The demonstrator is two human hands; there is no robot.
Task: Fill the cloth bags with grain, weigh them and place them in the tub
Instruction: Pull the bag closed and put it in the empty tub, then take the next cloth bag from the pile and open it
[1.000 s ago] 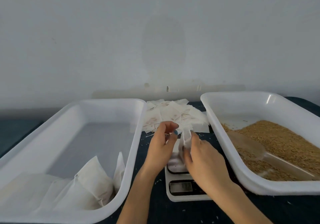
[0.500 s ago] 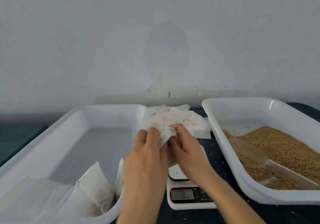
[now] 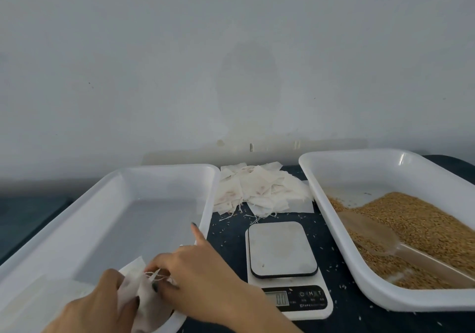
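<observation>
Your two hands have left the spot above the scale [image 3: 288, 271] where they were half a second ago. They now sit low and to the left, over the near right corner of the left tub [image 3: 141, 217].

The cloth bag [image 3: 144, 298] has come with them. It is no longer over the weighing platform, but hangs between your hands just inside that corner of the tub. Whether it already touches the tub floor cannot be told.

Your left hand [image 3: 102, 304] grips the bag's body from the left, with fingers curled into the cloth. Your right hand [image 3: 205, 273] pinches the drawstring [image 3: 156, 277] at the bag's mouth with thumb and curled fingers. Its index finger points straight forward along the tub's rim.

The scale's grey platform is now uncovered and carries nothing. The digits on its display are too blurred to read.

Behind the scale, the pile of empty bags [image 3: 257, 191] lies as before on the dark table [image 3: 231, 245], with loose threads trailing toward you. To the right, the right tub [image 3: 372, 173] holds the grain [image 3: 424, 224]. The clear scoop [image 3: 370, 235] lies on it in the same place.

Other pale bags [image 3: 51, 296] lie at the left tub's near end, blurred.
</observation>
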